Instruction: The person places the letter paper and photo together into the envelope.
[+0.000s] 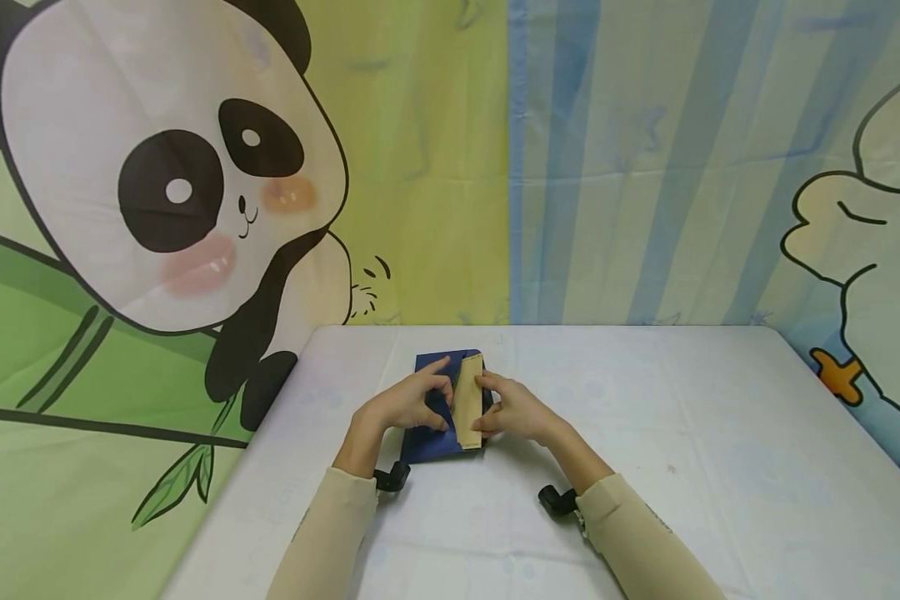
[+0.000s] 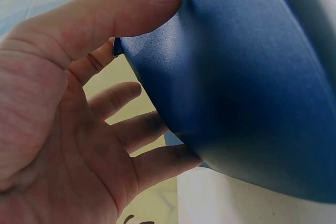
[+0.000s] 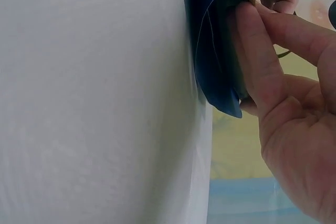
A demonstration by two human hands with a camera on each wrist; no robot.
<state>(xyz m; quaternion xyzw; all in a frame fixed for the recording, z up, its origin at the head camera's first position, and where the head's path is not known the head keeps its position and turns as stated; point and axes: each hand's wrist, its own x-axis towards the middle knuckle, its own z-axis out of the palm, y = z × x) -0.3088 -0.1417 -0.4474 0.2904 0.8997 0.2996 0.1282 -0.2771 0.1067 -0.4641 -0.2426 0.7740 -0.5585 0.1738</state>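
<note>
A dark blue sheet (image 1: 437, 447), stiff like paper or card, lies on the table under both hands. On its right part a narrow tan flat piece (image 1: 468, 408) stands out, roughly upright in the head view. My left hand (image 1: 399, 405) holds the blue sheet; in the left wrist view its thumb presses the sheet's face and the other fingers reach behind the curved edge. My right hand (image 1: 523, 412) grips the tan piece from the right, thumb and fingers at its long side. In the right wrist view, the blue sheet (image 3: 210, 85) curls beside a dark, patterned side under the right fingers (image 3: 261, 51).
A white cloth covers the table (image 1: 645, 433). Behind it hangs a printed curtain (image 1: 427, 167) with a panda, stripes and bamboo. Black wrist cameras sit on both wrists, the left camera (image 1: 393, 477) close to the sheet's near edge.
</note>
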